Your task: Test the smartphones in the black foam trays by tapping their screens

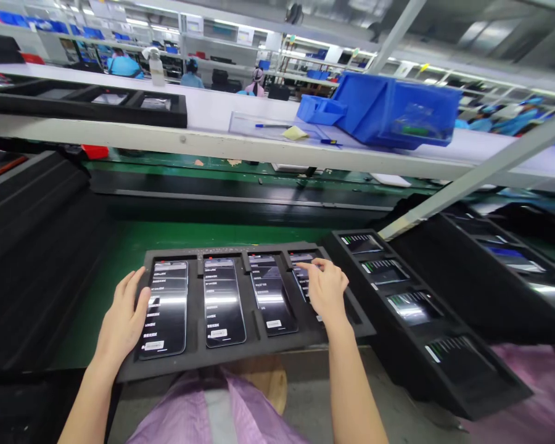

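A black foam tray [197, 364] at the front edge of the green bench holds a row of several phones with lit menu screens. My left hand [124, 317] rests at the tray's left side, fingers apart, its thumb by the leftmost phone [170, 308]. Two more phones, the second [222, 302] and the third [272, 296], lie untouched in their slots. Over the rightmost phone [301, 277] is my right hand [324, 287], index finger stretched out at the upper screen, the other fingers curled. That hand covers part of the phone.
Stacked black trays [478, 391] with phones stand close on the right. A black stack [32, 259] is at the left. Above the bench runs a white shelf [208, 145] with blue bins [374, 111]; a slanted metal post [481, 169] comes down at the right.
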`<action>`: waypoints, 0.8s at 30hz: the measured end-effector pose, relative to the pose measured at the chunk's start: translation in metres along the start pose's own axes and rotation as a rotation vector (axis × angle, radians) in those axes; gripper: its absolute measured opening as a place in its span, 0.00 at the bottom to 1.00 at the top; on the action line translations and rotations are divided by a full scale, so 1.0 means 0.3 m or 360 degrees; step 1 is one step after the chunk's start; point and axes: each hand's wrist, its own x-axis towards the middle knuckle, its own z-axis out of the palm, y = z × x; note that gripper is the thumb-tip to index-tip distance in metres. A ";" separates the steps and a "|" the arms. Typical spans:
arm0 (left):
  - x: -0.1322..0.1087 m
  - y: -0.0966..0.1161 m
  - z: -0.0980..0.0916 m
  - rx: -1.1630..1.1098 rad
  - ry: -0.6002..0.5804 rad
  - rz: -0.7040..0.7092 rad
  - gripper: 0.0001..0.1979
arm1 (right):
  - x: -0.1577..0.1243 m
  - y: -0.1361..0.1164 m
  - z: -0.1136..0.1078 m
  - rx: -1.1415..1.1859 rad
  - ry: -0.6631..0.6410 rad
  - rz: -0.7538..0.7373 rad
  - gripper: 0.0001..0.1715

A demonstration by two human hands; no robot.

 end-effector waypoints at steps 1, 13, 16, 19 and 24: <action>0.000 -0.001 0.001 -0.0020 0.0009 -0.0012 0.29 | 0.004 0.025 -0.005 -0.0018 0.0002 0.0029 0.30; -0.006 -0.033 0.016 -0.0248 0.0022 -0.0187 0.29 | -0.046 0.090 -0.048 -0.0042 0.0099 0.0114 0.28; -0.029 -0.076 0.032 -0.0541 -0.0057 -0.0268 0.29 | -0.104 0.106 -0.092 -0.0024 0.0163 0.0121 0.28; -0.054 -0.110 0.045 -0.0691 -0.0110 -0.0253 0.31 | -0.156 0.120 -0.106 0.0006 0.0167 0.0096 0.27; -0.078 -0.097 0.046 -0.0538 -0.0090 -0.0137 0.30 | -0.190 0.130 -0.084 0.0060 0.0207 0.0088 0.28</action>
